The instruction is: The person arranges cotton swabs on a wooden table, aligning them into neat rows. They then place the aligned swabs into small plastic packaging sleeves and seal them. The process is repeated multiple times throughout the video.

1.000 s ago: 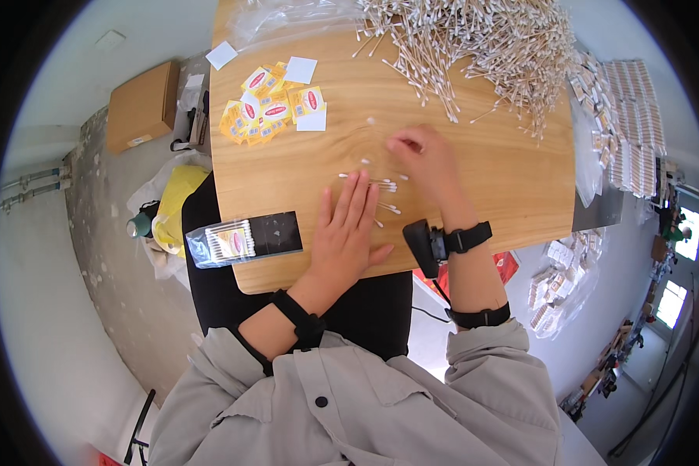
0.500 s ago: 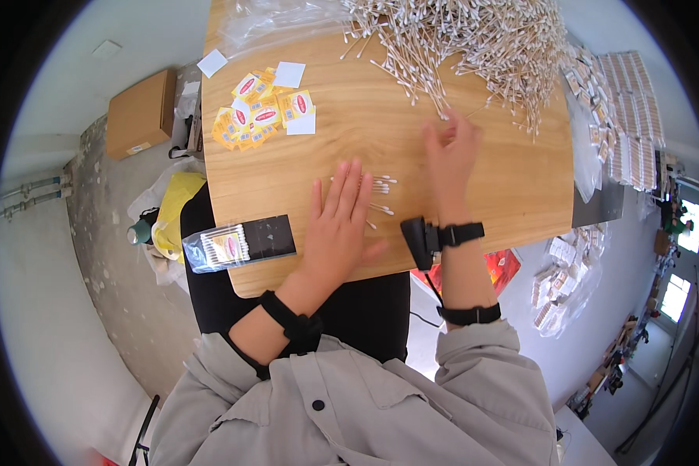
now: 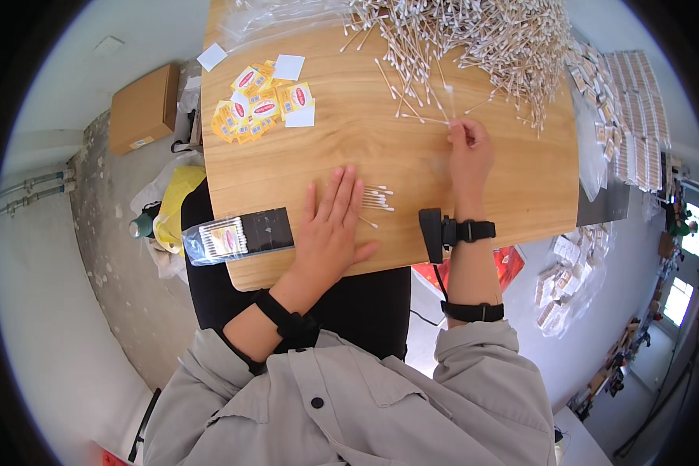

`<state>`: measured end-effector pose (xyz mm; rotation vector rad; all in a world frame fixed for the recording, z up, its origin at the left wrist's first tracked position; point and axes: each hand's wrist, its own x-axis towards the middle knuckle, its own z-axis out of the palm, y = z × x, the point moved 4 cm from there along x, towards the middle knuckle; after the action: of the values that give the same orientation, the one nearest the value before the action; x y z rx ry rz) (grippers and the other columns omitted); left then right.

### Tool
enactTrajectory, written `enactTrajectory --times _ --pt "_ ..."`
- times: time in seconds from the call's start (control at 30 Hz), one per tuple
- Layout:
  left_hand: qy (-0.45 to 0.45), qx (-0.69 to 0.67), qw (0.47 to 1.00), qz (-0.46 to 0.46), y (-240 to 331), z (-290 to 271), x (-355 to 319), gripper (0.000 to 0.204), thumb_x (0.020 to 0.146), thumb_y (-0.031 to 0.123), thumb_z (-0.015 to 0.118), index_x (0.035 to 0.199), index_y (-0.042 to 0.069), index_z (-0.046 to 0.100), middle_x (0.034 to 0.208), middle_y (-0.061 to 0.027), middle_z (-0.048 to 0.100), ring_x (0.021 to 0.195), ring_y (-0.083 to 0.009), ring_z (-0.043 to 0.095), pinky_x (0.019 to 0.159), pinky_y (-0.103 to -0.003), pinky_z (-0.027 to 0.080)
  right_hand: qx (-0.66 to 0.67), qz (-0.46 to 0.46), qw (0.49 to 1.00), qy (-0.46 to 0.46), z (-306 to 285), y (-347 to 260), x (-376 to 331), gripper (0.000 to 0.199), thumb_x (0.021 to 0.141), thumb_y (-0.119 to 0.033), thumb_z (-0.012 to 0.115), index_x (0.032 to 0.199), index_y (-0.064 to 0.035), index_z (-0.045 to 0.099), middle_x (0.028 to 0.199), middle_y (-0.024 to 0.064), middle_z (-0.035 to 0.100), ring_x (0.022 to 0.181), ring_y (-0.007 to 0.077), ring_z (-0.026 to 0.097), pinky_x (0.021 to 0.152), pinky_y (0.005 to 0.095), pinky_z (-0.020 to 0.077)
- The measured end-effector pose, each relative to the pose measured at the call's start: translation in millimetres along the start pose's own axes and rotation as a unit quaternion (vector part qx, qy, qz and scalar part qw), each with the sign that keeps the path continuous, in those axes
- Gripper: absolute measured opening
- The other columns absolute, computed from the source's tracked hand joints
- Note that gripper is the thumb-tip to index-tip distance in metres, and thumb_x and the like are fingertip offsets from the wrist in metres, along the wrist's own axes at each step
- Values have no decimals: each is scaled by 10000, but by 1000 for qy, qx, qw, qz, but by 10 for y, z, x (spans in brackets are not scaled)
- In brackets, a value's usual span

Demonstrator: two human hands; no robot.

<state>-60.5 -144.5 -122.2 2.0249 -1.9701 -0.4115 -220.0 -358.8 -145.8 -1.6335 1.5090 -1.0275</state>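
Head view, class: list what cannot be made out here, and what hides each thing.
- Right hand: fingertips curl under; whether they pinch a cotton swab is unclear.
- Left hand: the table beneath its flat palm is hidden.
- Swab pile: cut by the top edge.
- Yellow labels: print too small.

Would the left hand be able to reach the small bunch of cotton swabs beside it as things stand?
Probably yes: the left hand lies flat on the table, its fingertips right beside the small bunch of cotton swabs, with nothing between.
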Motion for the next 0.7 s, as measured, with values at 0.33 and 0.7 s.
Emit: enactTrajectory --times 0.33,0.7 --pt "-2 -5 1000 -1 2 -31 -3 1066 697 508 749 1492 -29 282 1587 -173 241 1485 -307 200 1184 -526 165 303 196 924 -127 124 -175 -243 173 960 -155 626 1055 -11 613 992 77 682 935 179 695 683 240 528" --pt "3 3 1000 2 -15 -9 -13 1051 712 527 724 1492 -24 285 1585 -172 246 1482 -305 207 1187 -522 159 477 262 837 -58 114 -147 -234 133 964 -90 588 1069 -11 574 1123 115 644 1123 259 640 879 306 552"
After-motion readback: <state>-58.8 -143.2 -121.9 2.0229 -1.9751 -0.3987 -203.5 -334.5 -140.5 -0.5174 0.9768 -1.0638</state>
